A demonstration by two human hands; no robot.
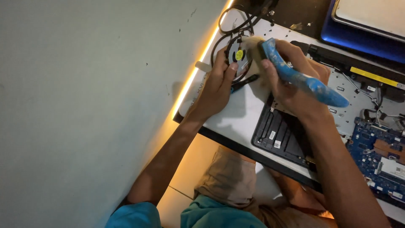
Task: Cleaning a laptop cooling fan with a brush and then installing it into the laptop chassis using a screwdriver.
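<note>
1. Left hand (217, 86) is down on the fan (238, 57), a small round black one with a yellow centre sticker, lying on the white table (236, 122) close to the wall (84, 105).
2. Its fingers (231, 69) are together, pressing on the fan's near edge and pinning it flat rather than wrapping around it.
3. Right hand (291, 84) is clamped on a brush (303, 78) with a blue, paint-worn handle; the fingers are curled tight round the handle.
4. The brush's pale bristles sit right against the fan, on its right side, just beside the yellow sticker.
5. Black cables (230, 25) loop around the fan's far side and run toward the table's top corner.
6. Beside the right wrist lies an opened laptop (363, 97), with its silver inner frame and a blue circuit board (371, 147) exposed.
7. A black battery (280, 135) sits in the laptop's near corner, partly under the right forearm.
8. A blue-edged device (358, 40) rests at the far right, well apart from the fan.
9. A strip of warm light runs along the table edge by the wall.
</note>
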